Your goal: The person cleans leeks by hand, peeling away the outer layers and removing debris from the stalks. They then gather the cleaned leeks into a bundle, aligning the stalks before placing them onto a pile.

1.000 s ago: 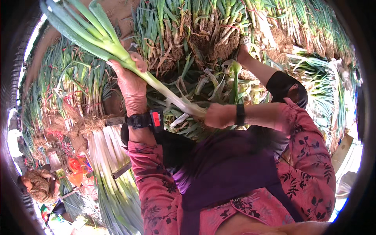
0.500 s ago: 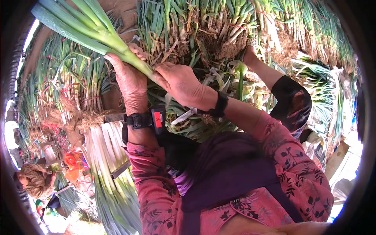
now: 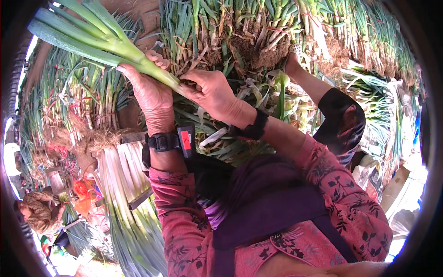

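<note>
A large leek [image 3: 131,51] slants across the upper left, its broad green leaves fanning toward the top left corner. My left hand [image 3: 152,90] wraps around its stalk from below, with fingertips showing on the far side. At the lower end of the stalk, my right hand [image 3: 210,94] is closed, thumb and fingers pinched against the leek's outer layer. The stalk's tip and root end are hidden behind the right hand. Below the hands lies a heap of loose leek leaves and peelings [image 3: 221,136].
Cleaned leeks with white stalks [image 3: 131,184] lie stacked at lower left, beside an orange plastic bag [image 3: 83,196]. Rooted, untrimmed leeks [image 3: 258,27] line the far side; more leeks [image 3: 87,92] stand at left. A person's head [image 3: 41,212] shows at the left edge.
The leek and both hands have shifted slightly; the leaves reach a little farther left and lower. Both hands keep their hold on the stalk.
</note>
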Available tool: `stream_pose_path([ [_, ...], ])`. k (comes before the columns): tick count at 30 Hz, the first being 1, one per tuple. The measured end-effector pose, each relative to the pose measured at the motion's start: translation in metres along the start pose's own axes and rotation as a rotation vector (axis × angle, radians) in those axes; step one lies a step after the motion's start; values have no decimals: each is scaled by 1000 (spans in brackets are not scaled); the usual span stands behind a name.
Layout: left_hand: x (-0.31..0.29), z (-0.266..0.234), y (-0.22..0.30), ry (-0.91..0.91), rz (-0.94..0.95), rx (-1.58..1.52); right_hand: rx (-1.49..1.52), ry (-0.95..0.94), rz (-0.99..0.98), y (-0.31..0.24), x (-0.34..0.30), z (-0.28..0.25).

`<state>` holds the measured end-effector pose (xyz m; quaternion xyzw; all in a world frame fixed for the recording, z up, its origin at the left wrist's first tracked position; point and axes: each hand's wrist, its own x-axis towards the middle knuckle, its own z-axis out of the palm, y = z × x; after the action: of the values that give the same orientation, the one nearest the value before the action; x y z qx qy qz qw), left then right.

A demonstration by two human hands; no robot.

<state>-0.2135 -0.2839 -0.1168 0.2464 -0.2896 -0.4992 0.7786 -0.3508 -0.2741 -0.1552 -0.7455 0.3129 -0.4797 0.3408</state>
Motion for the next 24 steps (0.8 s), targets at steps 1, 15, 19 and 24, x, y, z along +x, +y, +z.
stream_pose_path([
  [1,-1,2,0,15,5,14,15,35,-13,-1,-1,1],
  [15,13,-21,22,-59,36,17,824,-21,640,8,-36,-53],
  [19,21,-42,47,-96,135,59,-4,-509,211,39,-113,-83],
  [24,32,-73,93,-182,137,-41,-650,-1323,214,91,-168,-140],
])
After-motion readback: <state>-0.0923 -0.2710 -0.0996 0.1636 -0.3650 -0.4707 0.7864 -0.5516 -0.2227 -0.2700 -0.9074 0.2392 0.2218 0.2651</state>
